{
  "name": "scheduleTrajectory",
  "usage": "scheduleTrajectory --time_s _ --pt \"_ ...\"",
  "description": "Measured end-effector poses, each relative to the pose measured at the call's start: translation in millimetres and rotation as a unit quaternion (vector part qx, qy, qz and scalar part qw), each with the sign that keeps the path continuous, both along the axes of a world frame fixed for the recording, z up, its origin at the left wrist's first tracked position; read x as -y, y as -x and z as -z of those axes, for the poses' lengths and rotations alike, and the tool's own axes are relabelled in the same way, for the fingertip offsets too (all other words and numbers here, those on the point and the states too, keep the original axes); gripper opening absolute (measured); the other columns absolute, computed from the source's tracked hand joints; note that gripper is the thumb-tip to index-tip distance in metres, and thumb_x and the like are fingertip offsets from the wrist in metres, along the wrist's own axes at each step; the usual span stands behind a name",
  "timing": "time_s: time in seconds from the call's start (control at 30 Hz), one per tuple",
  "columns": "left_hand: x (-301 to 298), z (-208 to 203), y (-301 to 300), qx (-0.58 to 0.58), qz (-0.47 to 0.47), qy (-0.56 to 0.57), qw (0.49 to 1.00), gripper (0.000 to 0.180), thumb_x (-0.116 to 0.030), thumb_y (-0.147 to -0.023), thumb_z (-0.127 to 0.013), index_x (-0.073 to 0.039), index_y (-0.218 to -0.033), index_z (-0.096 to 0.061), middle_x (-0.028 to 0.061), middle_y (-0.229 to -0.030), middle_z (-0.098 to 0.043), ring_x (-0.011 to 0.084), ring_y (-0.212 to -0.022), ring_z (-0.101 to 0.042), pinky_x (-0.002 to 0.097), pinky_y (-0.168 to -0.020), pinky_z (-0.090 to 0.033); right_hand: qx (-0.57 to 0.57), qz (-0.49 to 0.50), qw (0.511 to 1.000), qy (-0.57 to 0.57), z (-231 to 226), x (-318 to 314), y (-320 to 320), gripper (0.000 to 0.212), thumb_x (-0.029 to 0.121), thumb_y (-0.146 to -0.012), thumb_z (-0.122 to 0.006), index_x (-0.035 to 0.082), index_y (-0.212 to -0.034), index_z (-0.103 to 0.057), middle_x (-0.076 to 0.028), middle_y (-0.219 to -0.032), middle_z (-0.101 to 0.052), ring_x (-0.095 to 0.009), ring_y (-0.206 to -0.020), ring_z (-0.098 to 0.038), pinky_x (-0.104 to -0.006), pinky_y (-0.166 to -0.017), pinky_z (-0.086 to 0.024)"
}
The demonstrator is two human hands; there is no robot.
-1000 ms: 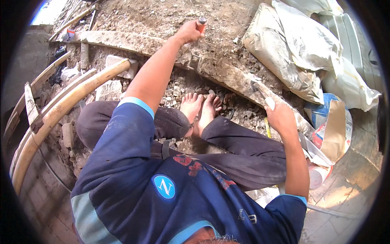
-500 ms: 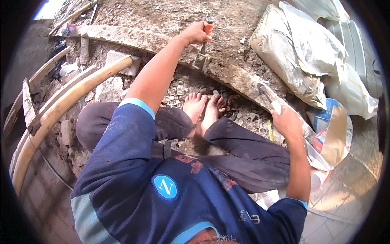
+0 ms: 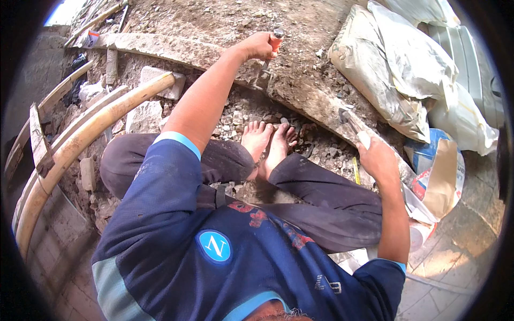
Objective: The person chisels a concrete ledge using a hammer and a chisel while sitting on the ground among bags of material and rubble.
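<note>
Holding tight with the left hand (image 3: pixel 258 46), with the arm stretched far out, an orange-handled tool (image 3: pixel 276 44); can see a round metal top (image 3: pixel 278 33) poking out above that hand, and a thin metal part running down toward the near edge of a long, rough slab (image 3: pixel 305 102); cannot tell if touching there, too small to see well. Gripping with the right hand (image 3: pixel 379 158), with fingers wrapped round, a pale-handled tool (image 3: pixel 364 140); pointing its grey metal end (image 3: pixel 343 114) up and left, over the same slab, farther along to the right. Bending both legs (image 3: pixel 332 198) and resting bare feet (image 3: pixel 254 140) side by side among little stones (image 3: pixel 230 119), just below the slab. Can see loose brown dirt (image 3: pixel 214 20) past the slab; can also see a dusty pale sack (image 3: pixel 360 64) and shiny white bags (image 3: pixel 415 56) up on the right, a blue, white and red bag (image 3: pixel 421 152) with brown paper (image 3: pixel 440 182) near the right hand, and a bent wooden pole (image 3: pixel 101 125) on the left.
</note>
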State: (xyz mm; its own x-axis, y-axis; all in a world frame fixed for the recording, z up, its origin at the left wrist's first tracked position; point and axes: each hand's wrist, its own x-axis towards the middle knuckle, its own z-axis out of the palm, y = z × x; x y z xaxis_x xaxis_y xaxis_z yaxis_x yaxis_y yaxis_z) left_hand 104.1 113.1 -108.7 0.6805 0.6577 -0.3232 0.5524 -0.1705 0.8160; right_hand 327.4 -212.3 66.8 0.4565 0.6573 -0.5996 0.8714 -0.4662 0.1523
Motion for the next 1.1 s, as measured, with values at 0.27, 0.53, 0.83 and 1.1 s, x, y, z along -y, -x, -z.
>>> scheduleTrajectory --time_s 0.27,0.53,0.83,1.1 --pt "1 -12 -5 0.024 -0.032 0.072 0.997 0.02 -0.007 -0.076 -0.077 -0.005 -0.089 -0.062 0.0028 -0.08 -0.066 0.0129 -0.081 -0.064 0.0293 -0.072 -0.053 -0.004 0.013 1.0 0.006 -2 0 0 0.05 0.04 -0.091 -0.057 -0.006 -0.112 -0.063 -0.031 -0.1 -0.066 -0.044 -0.098 -0.064 -0.0495 -0.088 -0.05" --pt "7 -25 -10 -0.119 0.037 -0.056 0.991 0.037 -0.021 -0.078 -0.075 -0.005 -0.108 -0.06 0.0097 -0.106 -0.067 0.0207 -0.101 -0.063 0.0349 -0.092 -0.048 -0.009 0.009 1.0 -0.01 2 1 -6 0.05 0.039 -0.091 -0.058 -0.007 -0.109 -0.064 -0.031 -0.098 -0.066 -0.045 -0.095 -0.065 -0.0498 -0.086 -0.05" --pt "8 -23 -28 -0.119 0.139 -0.057 0.981 0.031 -0.015 -0.084 -0.067 -0.002 -0.11 -0.059 0.0127 -0.108 -0.067 0.0244 -0.103 -0.063 0.0386 -0.092 -0.048 -0.022 0.01 0.999 -0.021 3 3 -10 0.049 0.038 -0.091 -0.057 -0.007 -0.108 -0.064 -0.032 -0.096 -0.066 -0.045 -0.093 -0.065 -0.0499 -0.085 -0.05" --pt "6 -9 -22 -0.11 0.111 -0.051 0.986 0.034 -0.015 -0.081 -0.07 -0.005 -0.112 -0.061 0.0098 -0.105 -0.067 0.0222 -0.101 -0.063 0.0362 -0.091 -0.049 -0.025 0.019 0.999 -0.032 6 8 -12 0.051 0.039 -0.091 -0.057 -0.008 -0.107 -0.063 -0.033 -0.096 -0.065 -0.046 -0.095 -0.064 -0.0498 -0.085 -0.05"
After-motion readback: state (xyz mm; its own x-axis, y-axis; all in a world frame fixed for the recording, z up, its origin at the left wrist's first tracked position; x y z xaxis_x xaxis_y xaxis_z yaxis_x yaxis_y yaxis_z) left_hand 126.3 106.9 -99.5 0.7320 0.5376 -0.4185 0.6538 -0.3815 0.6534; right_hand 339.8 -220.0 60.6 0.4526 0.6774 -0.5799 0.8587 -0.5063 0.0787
